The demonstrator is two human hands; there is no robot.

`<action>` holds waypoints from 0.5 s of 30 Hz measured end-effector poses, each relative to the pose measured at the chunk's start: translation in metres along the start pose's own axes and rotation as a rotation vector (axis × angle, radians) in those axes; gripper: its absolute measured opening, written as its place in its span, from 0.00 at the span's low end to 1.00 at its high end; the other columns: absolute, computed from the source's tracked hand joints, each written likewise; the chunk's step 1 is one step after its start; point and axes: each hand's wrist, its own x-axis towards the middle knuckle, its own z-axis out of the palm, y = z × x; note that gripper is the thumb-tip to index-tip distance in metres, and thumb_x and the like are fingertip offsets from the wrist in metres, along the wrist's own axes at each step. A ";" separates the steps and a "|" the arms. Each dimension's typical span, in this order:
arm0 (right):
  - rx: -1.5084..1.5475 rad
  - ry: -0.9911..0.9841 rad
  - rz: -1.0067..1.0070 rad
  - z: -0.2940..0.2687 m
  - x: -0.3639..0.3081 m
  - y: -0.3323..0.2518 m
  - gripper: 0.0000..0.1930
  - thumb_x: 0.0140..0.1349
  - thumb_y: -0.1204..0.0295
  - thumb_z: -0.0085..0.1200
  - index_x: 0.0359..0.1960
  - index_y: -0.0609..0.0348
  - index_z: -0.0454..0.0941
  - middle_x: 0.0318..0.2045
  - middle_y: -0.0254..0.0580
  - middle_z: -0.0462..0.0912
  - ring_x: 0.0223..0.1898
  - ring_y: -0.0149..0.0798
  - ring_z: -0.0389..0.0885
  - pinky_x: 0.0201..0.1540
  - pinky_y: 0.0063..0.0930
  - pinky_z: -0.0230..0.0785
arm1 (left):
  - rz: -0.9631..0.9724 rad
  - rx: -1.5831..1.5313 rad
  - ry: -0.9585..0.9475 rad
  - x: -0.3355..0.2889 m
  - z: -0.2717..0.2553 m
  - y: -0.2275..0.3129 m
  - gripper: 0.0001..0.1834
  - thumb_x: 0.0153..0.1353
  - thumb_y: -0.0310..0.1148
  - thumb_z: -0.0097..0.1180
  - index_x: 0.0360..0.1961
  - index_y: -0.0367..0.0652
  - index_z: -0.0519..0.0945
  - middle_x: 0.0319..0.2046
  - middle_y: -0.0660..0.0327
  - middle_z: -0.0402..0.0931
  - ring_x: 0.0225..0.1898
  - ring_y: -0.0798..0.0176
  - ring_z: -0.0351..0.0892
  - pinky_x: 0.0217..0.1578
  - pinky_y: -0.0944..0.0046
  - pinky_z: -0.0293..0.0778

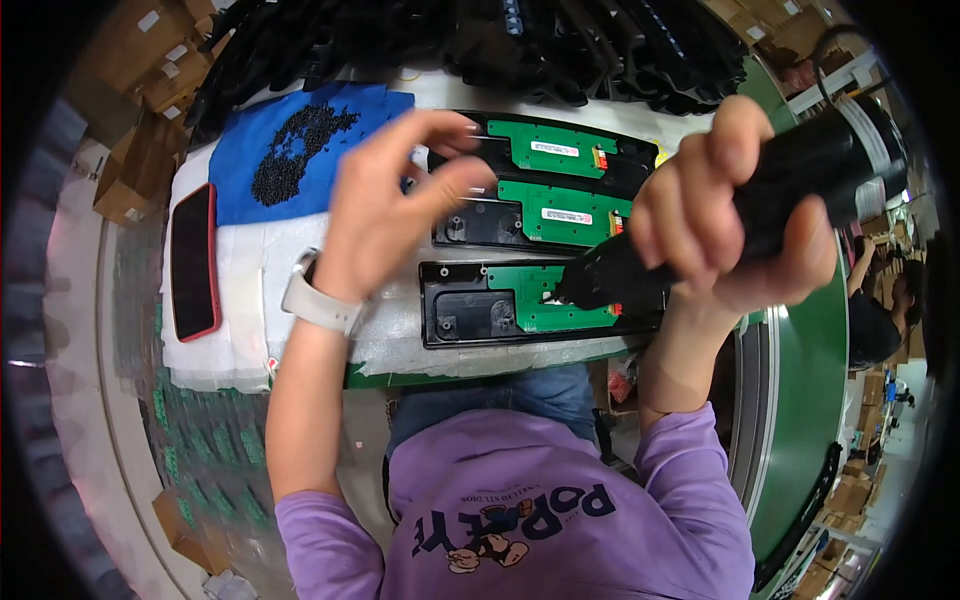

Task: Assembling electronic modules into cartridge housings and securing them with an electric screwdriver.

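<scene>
My right hand (700, 225) grips a thick black electric screwdriver (815, 160), its cord leading off at the upper right. The tool slants down to the left, its tip at the green circuit board (535, 312) in the nearest black plastic housing (472, 318); whether it touches is too small to tell. Two more black housings lie behind, one with a middle green board (575, 198) and one with a far green board (535, 140). Left of these, my left hand (390, 200) hovers with thumb and fingers apart and nothing visible between them.
A blue cloth (235, 185) at the left bears a heap of small black screws (295, 160). Beside it lies a red-edged phone (195, 265). Long black parts (540, 50) are piled along the back. Several green boards (210, 445) lie lower left. Another person (875, 325) is at far right.
</scene>
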 end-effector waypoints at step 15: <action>-0.151 -0.008 0.144 0.030 -0.008 0.011 0.22 0.45 0.68 0.62 0.37 0.63 0.64 0.17 0.34 0.71 0.15 0.28 0.68 0.17 0.19 0.59 | -0.256 1.262 0.247 0.002 -0.059 -0.057 0.05 0.49 0.31 0.58 0.26 0.41 0.78 0.28 0.57 0.75 0.35 0.53 0.74 0.34 0.57 0.71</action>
